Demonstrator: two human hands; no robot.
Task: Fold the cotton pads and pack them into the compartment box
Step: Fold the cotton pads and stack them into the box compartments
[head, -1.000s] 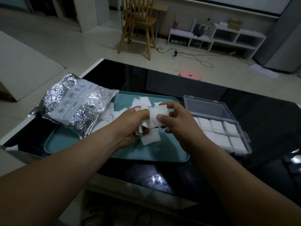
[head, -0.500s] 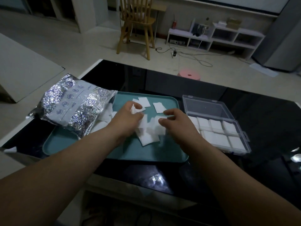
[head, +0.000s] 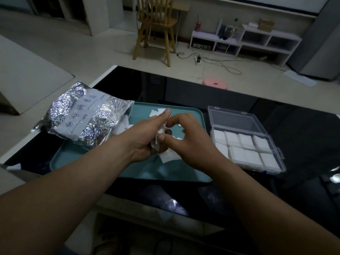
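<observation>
Cotton, soft and crumpled, is bunched in the grip: the left hand (head: 147, 133) clasps a cotton pad (head: 158, 137) while the right hand (head: 191, 142) pinches its near edge. Half a second ago both hands were down among the loose pads (head: 169, 156), so I'd judge a fold is starting. Just beneath the grip lies the smooth teal tray (head: 165, 173). To its right is the clear, rigid compartment box (head: 246, 150), its cells showing neat white squares, and to its left a crinkled foil bag (head: 86, 116).

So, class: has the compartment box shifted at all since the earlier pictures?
No. The compartment box keeps its place just right of the teal tray, with the same narrow gap.
</observation>
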